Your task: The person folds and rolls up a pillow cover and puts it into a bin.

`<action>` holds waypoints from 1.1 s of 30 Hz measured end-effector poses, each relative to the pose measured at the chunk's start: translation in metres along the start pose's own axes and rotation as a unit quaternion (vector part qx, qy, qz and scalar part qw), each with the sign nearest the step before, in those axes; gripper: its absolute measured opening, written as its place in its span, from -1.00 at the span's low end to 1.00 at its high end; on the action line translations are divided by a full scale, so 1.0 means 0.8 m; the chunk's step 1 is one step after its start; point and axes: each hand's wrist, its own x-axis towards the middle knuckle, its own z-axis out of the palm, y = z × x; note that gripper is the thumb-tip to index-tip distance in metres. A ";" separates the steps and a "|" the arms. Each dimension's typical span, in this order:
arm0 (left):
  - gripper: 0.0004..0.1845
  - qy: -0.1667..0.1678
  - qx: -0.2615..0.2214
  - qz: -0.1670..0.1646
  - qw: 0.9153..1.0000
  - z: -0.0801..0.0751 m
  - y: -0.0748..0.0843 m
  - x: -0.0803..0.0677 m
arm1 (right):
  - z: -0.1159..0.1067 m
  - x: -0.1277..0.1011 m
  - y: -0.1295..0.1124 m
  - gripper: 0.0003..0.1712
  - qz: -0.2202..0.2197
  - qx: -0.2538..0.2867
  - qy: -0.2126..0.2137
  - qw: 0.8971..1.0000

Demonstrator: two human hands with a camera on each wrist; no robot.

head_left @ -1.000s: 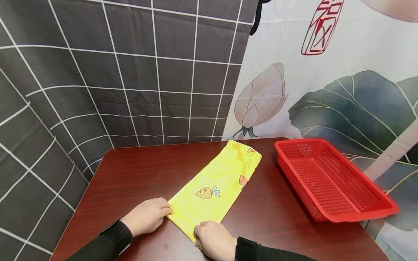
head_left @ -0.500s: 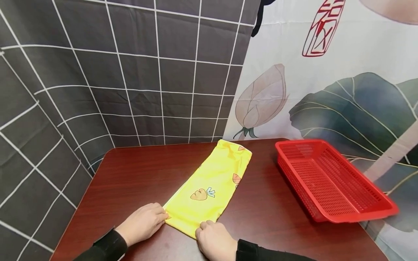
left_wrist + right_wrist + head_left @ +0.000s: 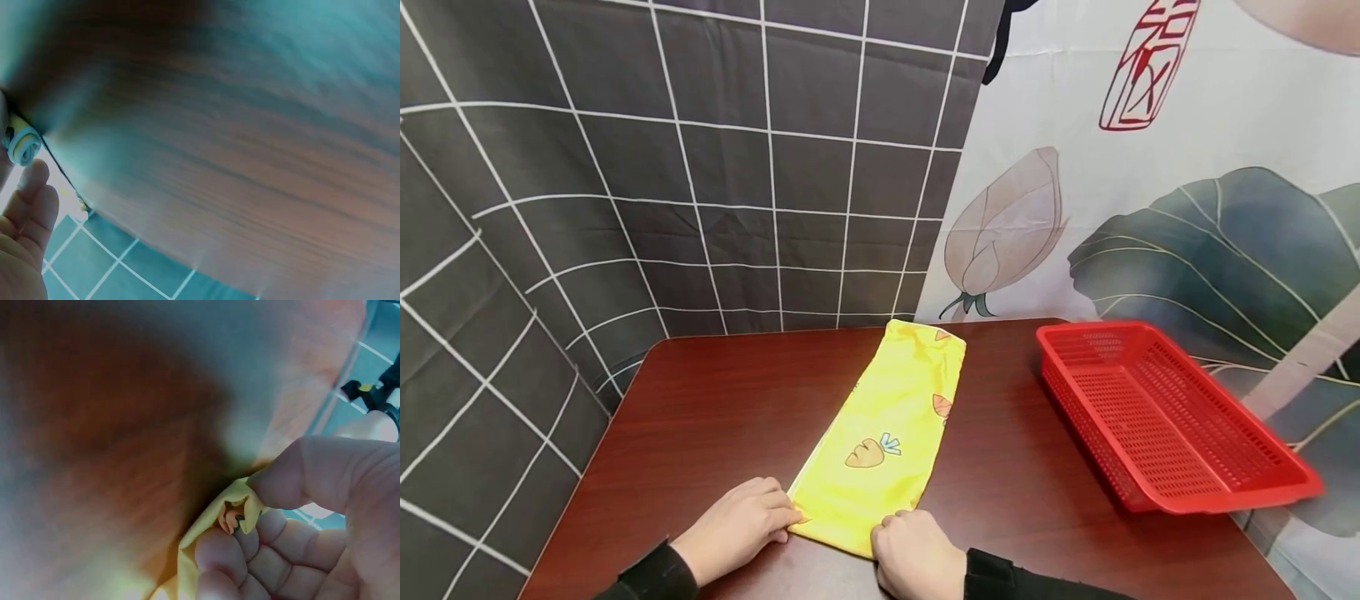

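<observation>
Folded yellow cloth (image 3: 883, 437) with carrot print lies flat on the dark wood tabletop (image 3: 715, 400), a long narrow strip. Long axis runs from the near edge, at the hands, away toward the far edge of the tabletop, leaning slightly to the right.

Both hands sit at the near short end, one per corner. Left hand (image 3: 737, 527) at the near-left corner, fingertips on the cloth edge; from the head view the fingers look lightly curled, and whether they pinch the corner or only press it I cannot tell. The left wrist view shows only tabletop and a fingertip, no cloth.

Right hand (image 3: 917, 554) at the near-right corner. The right wrist view shows thumb and fingers (image 3: 294, 481) closed on a bunched bit of yellow fabric (image 3: 234, 509): a clear pinch grip.

The whole length of the cloth extends away from both hands; neither hand is nearer the far end in any marked way.

Red perforated plastic basket (image 3: 1165, 417) stands to the right, well apart from the cloth, on the right hand's side.
</observation>
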 end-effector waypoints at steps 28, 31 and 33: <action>-0.86 -0.065 -0.102 -0.112 0.986 0.000 0.020 0.021 | -0.014 -0.030 0.040 -0.69 0.058 0.167 -0.108 0.978; -0.88 -0.089 -0.113 -0.124 0.982 -0.002 0.019 0.026 | -0.018 -0.025 0.050 -0.68 0.084 0.225 -0.132 0.962; -0.90 -0.092 -0.119 -0.126 0.980 -0.002 0.018 0.028 | -0.018 -0.021 0.058 -0.65 0.106 0.257 -0.144 0.950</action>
